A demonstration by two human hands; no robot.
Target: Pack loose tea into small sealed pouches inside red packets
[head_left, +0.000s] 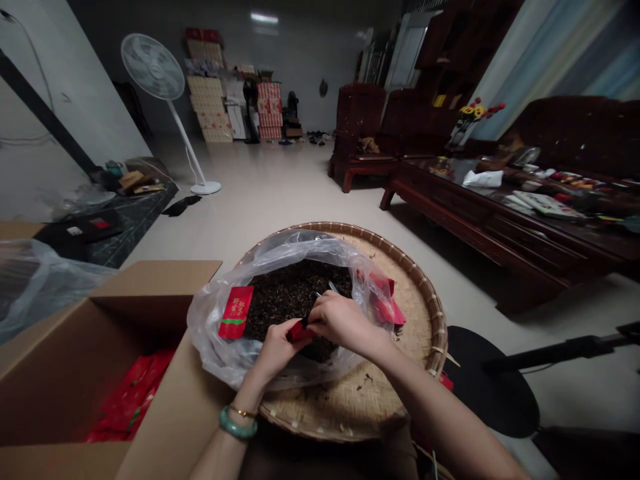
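Note:
My left hand (277, 348) grips a small red packet (299, 331) above an open clear plastic bag (215, 347). At the packet's upper end, the fingers of my right hand (337, 319) are closed; what they pinch is hidden. A thin shiny metal piece (333, 287) shows just beyond my right knuckles; whether I hold it, I cannot tell. Dark loose tea leaves (285, 293) fill the bag, which sits on a round woven bamboo tray (417, 300). One red packet with a green stripe (237, 312) lies at the bag's left side. More red packets (387, 310) lie at the right.
On the left stands an open cardboard box (165, 280) with several red packets (135, 393) inside. A black round stand base (487, 380) is right of the tray. Farther off are a white fan (155, 70), a dark wooden table (450, 207) and stacked boxes (207, 107).

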